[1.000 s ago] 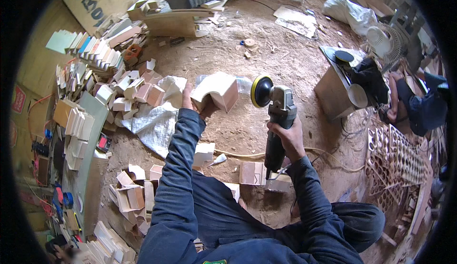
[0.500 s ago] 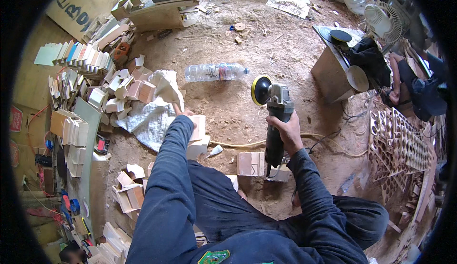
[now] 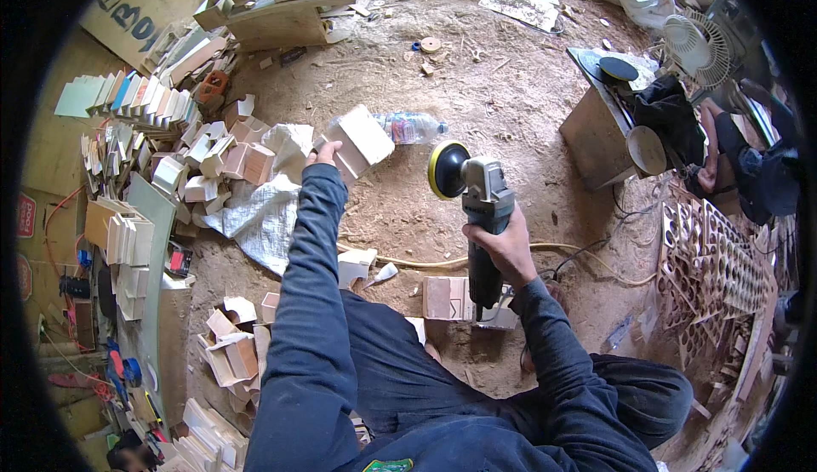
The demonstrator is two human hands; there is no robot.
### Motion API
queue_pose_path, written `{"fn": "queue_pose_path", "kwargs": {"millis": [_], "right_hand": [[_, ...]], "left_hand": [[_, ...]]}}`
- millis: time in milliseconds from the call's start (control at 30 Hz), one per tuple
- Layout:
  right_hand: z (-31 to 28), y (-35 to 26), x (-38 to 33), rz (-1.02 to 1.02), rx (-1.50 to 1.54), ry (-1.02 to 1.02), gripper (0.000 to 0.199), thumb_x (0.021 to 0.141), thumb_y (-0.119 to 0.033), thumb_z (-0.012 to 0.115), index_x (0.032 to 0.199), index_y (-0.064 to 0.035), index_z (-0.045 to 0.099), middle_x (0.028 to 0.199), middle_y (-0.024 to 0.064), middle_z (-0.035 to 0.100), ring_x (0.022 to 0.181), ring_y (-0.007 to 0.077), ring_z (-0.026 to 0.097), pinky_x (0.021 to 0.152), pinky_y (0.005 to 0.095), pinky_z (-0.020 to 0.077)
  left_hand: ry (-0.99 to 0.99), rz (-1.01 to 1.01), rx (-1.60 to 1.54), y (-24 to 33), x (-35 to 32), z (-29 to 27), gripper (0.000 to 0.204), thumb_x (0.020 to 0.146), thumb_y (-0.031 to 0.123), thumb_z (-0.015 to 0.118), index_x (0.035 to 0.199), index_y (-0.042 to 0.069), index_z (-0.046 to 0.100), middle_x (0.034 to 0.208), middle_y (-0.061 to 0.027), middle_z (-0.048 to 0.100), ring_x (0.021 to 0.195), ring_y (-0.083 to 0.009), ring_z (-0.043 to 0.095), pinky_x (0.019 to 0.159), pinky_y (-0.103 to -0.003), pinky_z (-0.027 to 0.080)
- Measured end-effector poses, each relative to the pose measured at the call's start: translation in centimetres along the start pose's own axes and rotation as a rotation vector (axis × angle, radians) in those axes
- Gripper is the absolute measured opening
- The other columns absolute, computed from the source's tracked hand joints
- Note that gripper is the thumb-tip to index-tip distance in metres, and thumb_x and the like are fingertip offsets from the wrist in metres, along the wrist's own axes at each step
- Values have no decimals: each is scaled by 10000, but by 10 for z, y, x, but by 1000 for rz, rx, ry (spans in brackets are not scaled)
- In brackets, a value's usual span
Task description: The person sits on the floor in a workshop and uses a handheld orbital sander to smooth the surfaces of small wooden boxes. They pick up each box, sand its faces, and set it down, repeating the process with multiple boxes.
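Note:
My left hand [image 3: 324, 156] grips a pale wooden block [image 3: 364, 142] by its near left side and holds it up, tilted, overlapping the left part of a clear plastic bottle [image 3: 408, 127] on the floor. In my right hand [image 3: 509, 246] is a dark angle grinder [image 3: 487, 200], its body pointing away from me. The grinder's round pad [image 3: 447, 170], black with a yellow rim, faces left toward the block and stands apart from it. Below the grinder, two wooden blocks [image 3: 448, 298] lie on the floor between my legs, partly covered by the tool.
Heaps of wooden pieces [image 3: 230, 153] and a white sack [image 3: 259, 217] lie at left. A yellow hose [image 3: 408, 263] crosses the dusty floor. On the right are a small table [image 3: 596, 123], a fan [image 3: 694, 46], a seated person [image 3: 757, 157] and perforated wooden sheets [image 3: 715, 259].
My left hand has raised the wooden block up and away from the pieces by my knee, and it now overlaps the bottle. The grinder has shifted slightly left and nearer to me.

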State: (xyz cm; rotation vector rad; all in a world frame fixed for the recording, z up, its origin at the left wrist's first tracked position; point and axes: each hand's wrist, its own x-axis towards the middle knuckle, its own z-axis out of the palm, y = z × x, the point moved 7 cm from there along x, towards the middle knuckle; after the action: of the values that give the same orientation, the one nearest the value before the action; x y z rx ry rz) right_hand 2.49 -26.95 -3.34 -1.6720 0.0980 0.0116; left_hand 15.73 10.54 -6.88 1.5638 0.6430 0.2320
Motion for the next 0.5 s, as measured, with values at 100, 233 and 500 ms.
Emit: {"fn": "queue_pose_path", "kwargs": {"millis": [100, 233, 500], "right_hand": [[8, -12, 2, -91, -75, 2, 683, 695, -262, 914, 1245, -32, 580, 1054, 114, 712, 951, 250, 702, 913, 389, 558], [17, -31, -8, -101, -184, -12, 673, 693, -266, 910, 1223, -23, 573, 1064, 153, 729, 979, 270, 722, 901, 402, 560], [32, -37, -11, -109, -301, 45, 707, 692, -334, 912, 1194, -53, 502, 1000, 217, 739, 931, 413, 751, 817, 479, 584]], "left_hand": [[110, 57, -308, 19, -28, 16, 385, 841, 403, 757, 931, 68, 593, 807, -80, 587, 705, -233, 571, 706, -383, 526], [64, 391, -150, 54, -54, 32, 451, 936, 447, 814, 978, 18, 683, 911, -74, 722, 797, -184, 647, 755, -340, 548], [-19, 376, -24, 52, -67, 50, 596, 924, 539, 801, 1110, -11, 665, 965, -100, 748, 869, -177, 680, 810, -351, 564]]}}
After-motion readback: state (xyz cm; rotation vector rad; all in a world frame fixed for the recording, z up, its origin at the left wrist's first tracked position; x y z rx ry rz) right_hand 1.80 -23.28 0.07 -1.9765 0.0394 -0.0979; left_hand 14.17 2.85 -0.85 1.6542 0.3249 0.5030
